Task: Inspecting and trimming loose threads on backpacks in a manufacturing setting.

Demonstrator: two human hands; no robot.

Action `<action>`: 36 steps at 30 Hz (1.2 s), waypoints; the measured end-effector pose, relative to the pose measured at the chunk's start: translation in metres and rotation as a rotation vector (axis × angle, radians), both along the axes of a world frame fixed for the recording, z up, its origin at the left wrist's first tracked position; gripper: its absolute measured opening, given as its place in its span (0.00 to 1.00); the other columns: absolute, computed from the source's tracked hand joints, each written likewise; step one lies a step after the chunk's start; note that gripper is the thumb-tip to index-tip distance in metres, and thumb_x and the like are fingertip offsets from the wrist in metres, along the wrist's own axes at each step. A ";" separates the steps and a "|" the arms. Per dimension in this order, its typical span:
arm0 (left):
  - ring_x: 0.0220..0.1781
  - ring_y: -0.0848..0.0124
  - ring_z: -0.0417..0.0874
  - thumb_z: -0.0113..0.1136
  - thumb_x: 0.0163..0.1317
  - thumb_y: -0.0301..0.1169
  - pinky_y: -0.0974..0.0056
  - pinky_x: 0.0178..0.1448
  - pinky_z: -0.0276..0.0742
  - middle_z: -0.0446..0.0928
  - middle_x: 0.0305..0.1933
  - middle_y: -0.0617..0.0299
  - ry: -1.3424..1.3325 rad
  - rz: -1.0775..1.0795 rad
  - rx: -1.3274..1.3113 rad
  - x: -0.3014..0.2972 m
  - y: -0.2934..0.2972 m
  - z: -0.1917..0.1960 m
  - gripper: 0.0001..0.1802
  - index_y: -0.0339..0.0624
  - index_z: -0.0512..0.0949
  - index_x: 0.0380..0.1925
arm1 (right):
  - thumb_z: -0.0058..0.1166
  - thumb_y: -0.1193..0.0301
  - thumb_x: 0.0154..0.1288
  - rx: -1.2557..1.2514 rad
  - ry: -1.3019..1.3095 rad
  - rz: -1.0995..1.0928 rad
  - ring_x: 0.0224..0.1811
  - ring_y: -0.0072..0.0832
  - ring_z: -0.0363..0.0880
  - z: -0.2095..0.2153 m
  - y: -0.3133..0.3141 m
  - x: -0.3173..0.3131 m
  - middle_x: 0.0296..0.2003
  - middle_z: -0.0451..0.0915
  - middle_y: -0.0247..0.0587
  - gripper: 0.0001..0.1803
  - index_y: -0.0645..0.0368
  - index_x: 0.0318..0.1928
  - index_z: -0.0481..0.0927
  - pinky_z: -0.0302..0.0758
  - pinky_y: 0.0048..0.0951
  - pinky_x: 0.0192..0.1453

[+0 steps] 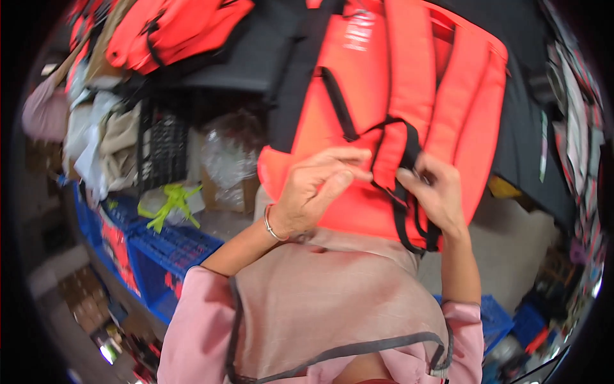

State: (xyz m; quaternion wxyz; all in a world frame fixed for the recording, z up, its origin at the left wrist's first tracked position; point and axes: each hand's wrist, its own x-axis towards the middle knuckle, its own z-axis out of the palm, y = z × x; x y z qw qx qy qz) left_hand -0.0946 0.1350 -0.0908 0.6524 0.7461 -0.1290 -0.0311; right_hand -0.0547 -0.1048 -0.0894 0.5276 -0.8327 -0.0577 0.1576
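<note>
A bright orange-red backpack lies in front of me, its lower end over my lap and its padded shoulder straps uppermost. My left hand is over the bag's lower left part, fingers stretched out toward the strap end and thumb apart, with nothing visible in it. My right hand is closed, thumb and fingers pinched at a black webbing strap near the lower end of a shoulder strap. Its fingertips are slightly blurred. Loose black webbing hangs below that hand along the bag's bottom edge.
More orange-red bags lie on the dark table at the far left. Below stand a black crate, a clear plastic bag and blue crates. Another person's pink sleeve shows at the left edge.
</note>
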 end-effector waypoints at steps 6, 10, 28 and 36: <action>0.51 0.74 0.77 0.57 0.71 0.34 0.69 0.56 0.73 0.77 0.55 0.59 0.180 0.805 -0.036 -0.018 0.094 -0.029 0.21 0.37 0.73 0.60 | 0.66 0.83 0.44 0.115 -0.210 0.677 0.26 0.26 0.79 0.019 -0.001 -0.007 0.23 0.77 0.39 0.11 0.63 0.30 0.80 0.71 0.27 0.28; 0.62 0.71 0.73 0.65 0.65 0.46 0.65 0.63 0.71 0.71 0.67 0.55 0.630 0.493 -0.331 -0.055 0.106 -0.075 0.43 0.36 0.59 0.72 | 0.63 0.87 0.43 0.072 -0.006 0.693 0.27 0.26 0.81 0.050 0.012 0.014 0.26 0.81 0.37 0.14 0.63 0.34 0.84 0.74 0.27 0.30; 0.38 0.64 0.79 0.70 0.58 0.40 0.61 0.44 0.76 0.77 0.38 0.52 0.116 0.542 0.230 -0.037 0.063 -0.078 0.22 0.34 0.75 0.41 | 0.65 0.83 0.55 0.114 -0.135 0.254 0.31 0.22 0.84 -0.040 0.086 0.059 0.28 0.84 0.38 0.06 0.64 0.33 0.83 0.79 0.23 0.35; 0.36 0.68 0.80 0.61 0.67 0.37 0.64 0.42 0.77 0.78 0.50 0.53 -0.039 0.577 0.184 0.071 0.088 -0.035 0.19 0.36 0.79 0.53 | 0.65 0.83 0.57 0.151 -0.080 0.256 0.30 0.20 0.84 -0.038 0.083 0.059 0.29 0.84 0.37 0.04 0.65 0.33 0.83 0.79 0.22 0.34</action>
